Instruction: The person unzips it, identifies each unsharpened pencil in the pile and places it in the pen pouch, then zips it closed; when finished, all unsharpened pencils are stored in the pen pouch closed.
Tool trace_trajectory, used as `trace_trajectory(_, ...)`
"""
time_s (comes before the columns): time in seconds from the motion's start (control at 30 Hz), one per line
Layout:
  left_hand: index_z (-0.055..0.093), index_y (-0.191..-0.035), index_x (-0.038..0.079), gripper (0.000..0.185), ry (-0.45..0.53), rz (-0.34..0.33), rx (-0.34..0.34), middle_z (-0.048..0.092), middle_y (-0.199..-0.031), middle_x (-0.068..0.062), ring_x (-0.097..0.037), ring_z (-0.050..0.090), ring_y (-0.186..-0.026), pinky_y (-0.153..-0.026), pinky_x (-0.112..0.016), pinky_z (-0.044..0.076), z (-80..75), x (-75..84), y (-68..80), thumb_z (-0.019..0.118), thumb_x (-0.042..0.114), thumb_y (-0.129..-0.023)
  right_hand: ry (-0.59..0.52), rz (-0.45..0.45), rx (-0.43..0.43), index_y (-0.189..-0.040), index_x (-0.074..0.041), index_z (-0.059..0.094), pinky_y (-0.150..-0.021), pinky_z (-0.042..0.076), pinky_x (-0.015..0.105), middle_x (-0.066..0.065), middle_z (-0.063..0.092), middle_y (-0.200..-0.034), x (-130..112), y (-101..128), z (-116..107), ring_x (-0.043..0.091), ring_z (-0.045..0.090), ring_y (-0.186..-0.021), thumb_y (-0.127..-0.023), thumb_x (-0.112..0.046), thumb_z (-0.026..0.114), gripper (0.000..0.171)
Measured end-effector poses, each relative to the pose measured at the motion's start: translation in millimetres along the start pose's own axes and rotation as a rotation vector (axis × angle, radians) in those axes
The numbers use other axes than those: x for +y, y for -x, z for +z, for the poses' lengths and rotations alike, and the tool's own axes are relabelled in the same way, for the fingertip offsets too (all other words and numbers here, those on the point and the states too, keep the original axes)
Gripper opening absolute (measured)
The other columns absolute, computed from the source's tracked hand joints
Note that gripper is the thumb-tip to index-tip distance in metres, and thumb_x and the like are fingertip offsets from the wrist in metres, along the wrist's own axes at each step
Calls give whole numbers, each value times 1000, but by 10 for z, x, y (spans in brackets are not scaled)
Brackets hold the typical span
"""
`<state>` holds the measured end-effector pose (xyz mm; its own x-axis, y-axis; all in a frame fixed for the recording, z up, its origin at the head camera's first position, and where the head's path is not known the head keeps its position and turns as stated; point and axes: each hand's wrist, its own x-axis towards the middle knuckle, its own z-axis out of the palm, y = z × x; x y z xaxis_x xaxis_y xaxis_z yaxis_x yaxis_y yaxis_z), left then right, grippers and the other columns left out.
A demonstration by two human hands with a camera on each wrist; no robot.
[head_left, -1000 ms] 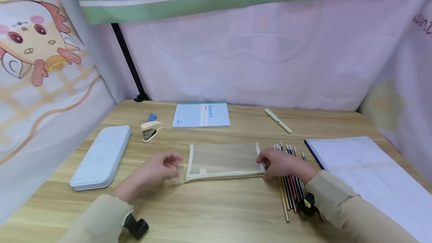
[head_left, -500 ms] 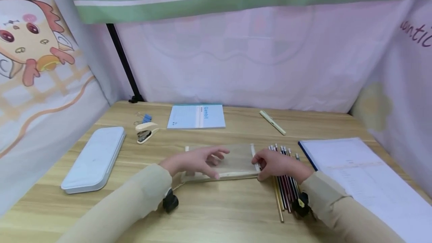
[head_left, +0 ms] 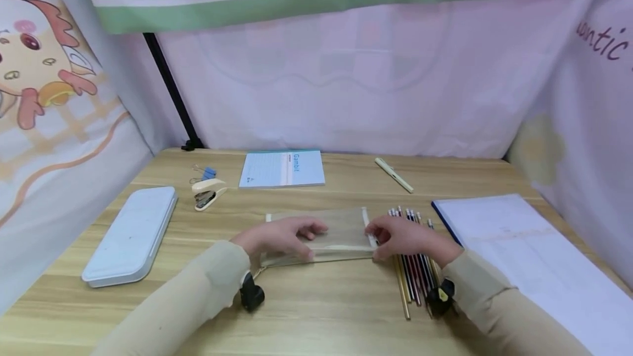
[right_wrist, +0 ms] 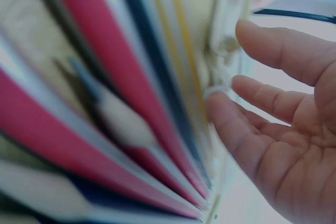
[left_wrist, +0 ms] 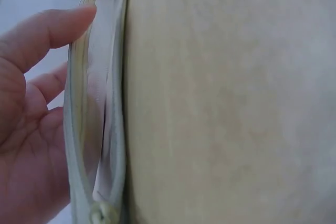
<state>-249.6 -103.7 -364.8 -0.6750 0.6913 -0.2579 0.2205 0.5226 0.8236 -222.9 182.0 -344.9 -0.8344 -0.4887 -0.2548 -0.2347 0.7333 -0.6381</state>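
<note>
A pale mesh zip pouch [head_left: 341, 224] lies on the wooden table, its zipped long side facing me and its mouth parted in the left wrist view. Over its left part is my left hand [head_left: 279, 235], fingers loosely bent, with the thumb tip at the zip edge [left_wrist: 81, 56]. My right hand [head_left: 407, 238] holds the pouch's right end, thumb near the front corner and fingers on the end band. Several pencils [head_left: 415, 279] lie in a bundle under and beside the right hand; their sharpened tips show large in the right wrist view.
At the left lies a white pencil case [head_left: 131, 235]. Behind are a cream stapler [head_left: 207, 194], blue binder clips [head_left: 209, 172], a light blue notebook [head_left: 282, 169] and a pale green pen [head_left: 394, 175]. A clipboard with white paper [head_left: 524, 251] lies at the right.
My left hand has moved right, from beside the pouch's left end to over its front left part. The right hand has stayed at the right end. The head view has shifted slightly.
</note>
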Motion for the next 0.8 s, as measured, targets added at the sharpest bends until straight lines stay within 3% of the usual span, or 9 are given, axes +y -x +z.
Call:
trace_trajectory(0.17, 49, -130, 9, 53, 81, -10, 11, 53, -127, -4, -18, 48, -115, -99, -34, 41, -8, -32, 28, 70, 12, -82, -70, -28, 23, -130, 0, 47, -89, 47, 42, 13, 56, -116, 55, 168, -157, 29, 53, -109, -85, -22, 67, 54)
trace_trajectory(0.4, 54, -122, 3, 43, 209, -38, 116, 60, -106, -6, -15, 55, -94, -81, -27, 48, 30, -114, 49, 67, 16, -83, -136, 6, 106, -134, 1, 42, -82, 49, 40, 18, 55, -116, 190, 447, -352, 26, 54, -103, -89, -26, 61, 55)
trace_trajectory(0.6, 60, -113, 2, 33, 320, -61, 299, 62, -101, -7, -15, 56, -87, -75, -25, 48, 165, -159, 59, 67, 13, -82, -276, 33, 144, -133, 6, 39, -82, 52, 37, 20, 53, -113, 364, 637, -341, 24, 57, -97, -91, -23, 59, 55)
trace_trajectory(0.8, 64, -98, 1, 17, 438, -110, 500, 62, -88, -4, -13, 53, -74, -64, -24, 47, 323, -140, 55, 66, 9, -83, -265, 122, 227, -130, 11, 38, -71, 55, 35, 15, 56, -95, 467, 709, -236, 20, 60, -80, -89, -15, 60, 53)
